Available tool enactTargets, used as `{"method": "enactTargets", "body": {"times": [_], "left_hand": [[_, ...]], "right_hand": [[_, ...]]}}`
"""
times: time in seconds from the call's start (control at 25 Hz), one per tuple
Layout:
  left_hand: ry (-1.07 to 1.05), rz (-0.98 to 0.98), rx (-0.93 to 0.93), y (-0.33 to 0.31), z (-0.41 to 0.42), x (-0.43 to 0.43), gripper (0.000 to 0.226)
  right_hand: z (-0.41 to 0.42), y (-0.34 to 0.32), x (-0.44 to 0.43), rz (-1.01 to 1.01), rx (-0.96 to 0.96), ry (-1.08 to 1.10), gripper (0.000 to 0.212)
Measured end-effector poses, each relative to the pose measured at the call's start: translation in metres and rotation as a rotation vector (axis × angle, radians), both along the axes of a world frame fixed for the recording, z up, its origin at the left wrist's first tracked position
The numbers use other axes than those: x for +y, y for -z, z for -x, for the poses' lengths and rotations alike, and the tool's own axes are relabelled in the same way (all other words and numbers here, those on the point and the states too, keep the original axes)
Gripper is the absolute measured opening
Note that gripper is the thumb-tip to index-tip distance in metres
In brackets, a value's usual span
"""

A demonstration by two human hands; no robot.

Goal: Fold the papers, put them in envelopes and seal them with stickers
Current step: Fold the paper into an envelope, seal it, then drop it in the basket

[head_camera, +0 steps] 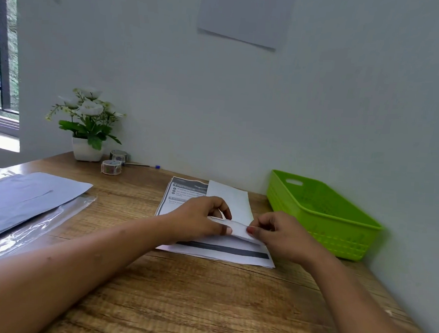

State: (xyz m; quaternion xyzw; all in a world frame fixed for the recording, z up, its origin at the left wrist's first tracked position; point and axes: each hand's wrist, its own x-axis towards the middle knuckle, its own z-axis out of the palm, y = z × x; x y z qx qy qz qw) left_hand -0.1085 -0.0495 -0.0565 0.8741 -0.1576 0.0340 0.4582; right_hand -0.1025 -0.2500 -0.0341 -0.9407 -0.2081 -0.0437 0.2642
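Observation:
A folded white paper [230, 201] lies lengthwise on a stack of printed papers [222, 252] in the middle of the wooden desk. Its near end curls up, pinched between my left hand [199, 218] and my right hand [281, 235]. White envelopes [26, 194] lie in a pile at the left, on clear plastic wrap [26, 233]. Two sticker rolls [112, 166] stand at the back by the flower pot.
A green plastic basket [321, 215] stands at the right against the wall. A white pot with artificial flowers [87, 128] sits at the back left, with a pen [140, 165] beside the rolls. The wall runs close behind and to the right of the desk.

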Motion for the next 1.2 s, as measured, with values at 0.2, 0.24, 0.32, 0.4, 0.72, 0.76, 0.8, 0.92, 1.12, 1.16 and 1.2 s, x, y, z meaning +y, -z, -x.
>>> {"method": "enactTargets", "body": {"times": [0.2,0.24,0.32,0.4,0.72,0.76,0.8,0.92,1.12,1.16,1.2], "left_hand": [[-0.077,0.03,-0.024,-0.001,0.001,-0.002,0.017],[-0.09,0.031,-0.018,-0.001,0.001,-0.002,0.02],[-0.122,0.023,-0.023,0.001,-0.001,-0.001,0.025],[-0.147,0.037,-0.02,0.002,-0.003,0.0,0.025],[-0.056,0.141,0.06,-0.003,-0.005,0.003,0.038],[-0.058,0.147,0.058,-0.004,-0.004,0.002,0.036],[-0.058,0.154,0.047,-0.005,-0.003,0.002,0.031],[0.014,-0.032,-0.093,-0.009,0.001,0.003,0.019],[-0.055,-0.605,-0.376,-0.008,0.002,0.004,0.032],[-0.064,-0.549,-0.379,-0.006,0.002,0.004,0.03],[-0.059,-0.487,-0.359,-0.005,0.002,0.004,0.028]], "right_hand": [[-0.003,0.004,0.002,-0.012,-0.036,0.005,0.01],[-0.001,0.004,0.004,-0.014,-0.073,0.003,0.013],[0.005,0.004,0.01,-0.013,-0.177,-0.05,0.02],[0.011,0.002,0.021,-0.029,-0.224,-0.154,0.017],[0.014,0.01,0.03,0.187,-0.323,-0.149,0.018],[0.013,0.01,0.028,0.203,-0.338,-0.14,0.019],[0.011,0.009,0.026,0.209,-0.351,-0.131,0.02],[0.01,0.008,0.025,0.212,-0.421,-0.091,0.018],[0.008,0.006,0.028,0.197,-0.493,-0.055,0.015],[0.008,0.005,0.027,0.185,-0.47,-0.053,0.015],[0.008,0.003,0.026,0.176,-0.44,-0.049,0.014]]}}
